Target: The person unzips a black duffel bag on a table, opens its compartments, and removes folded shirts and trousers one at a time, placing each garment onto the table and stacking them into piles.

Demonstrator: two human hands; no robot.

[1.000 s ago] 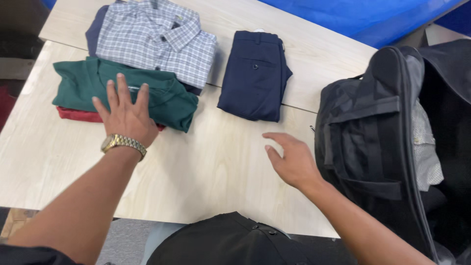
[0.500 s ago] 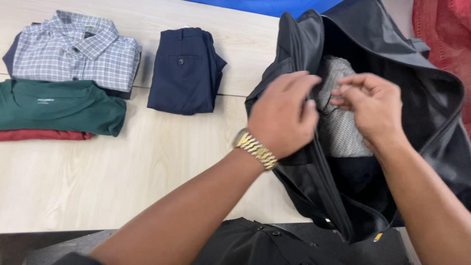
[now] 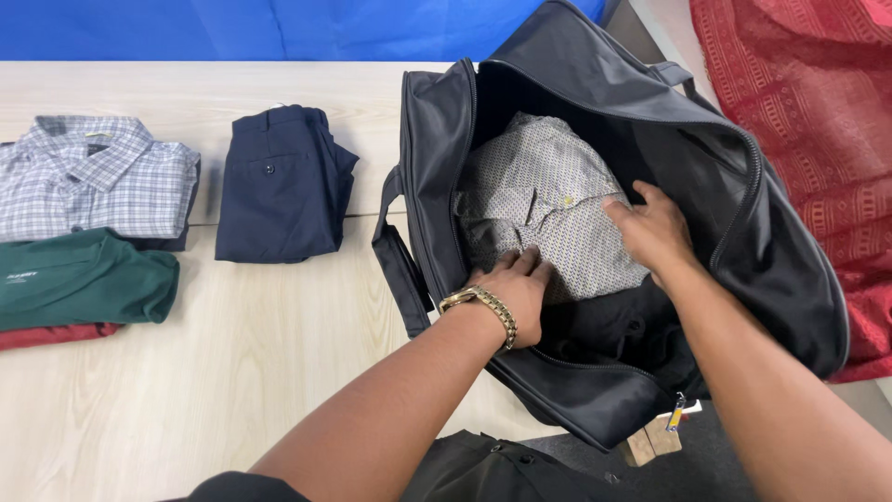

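Note:
A black duffel bag (image 3: 780,270) lies open on the pale wooden table (image 3: 232,372). Inside it rests a folded grey patterned shirt (image 3: 548,195) on top of dark clothing. My left hand (image 3: 516,293), with a gold watch at the wrist, presses flat on the shirt's near edge. My right hand (image 3: 655,232) lies on the shirt's right side, fingers spread. Neither hand grips anything.
To the left of the bag lie folded navy trousers (image 3: 279,181), a folded checked shirt (image 3: 88,177), and a green top (image 3: 79,279) stacked on a red garment (image 3: 46,335). A red patterned cloth (image 3: 818,112) hangs at the right. A tag (image 3: 655,437) dangles from the bag's near end.
Both hands have moved from the bag's opening down into it and now rest on the patterned shirt. The view has shifted right, and the bag gapes wider.

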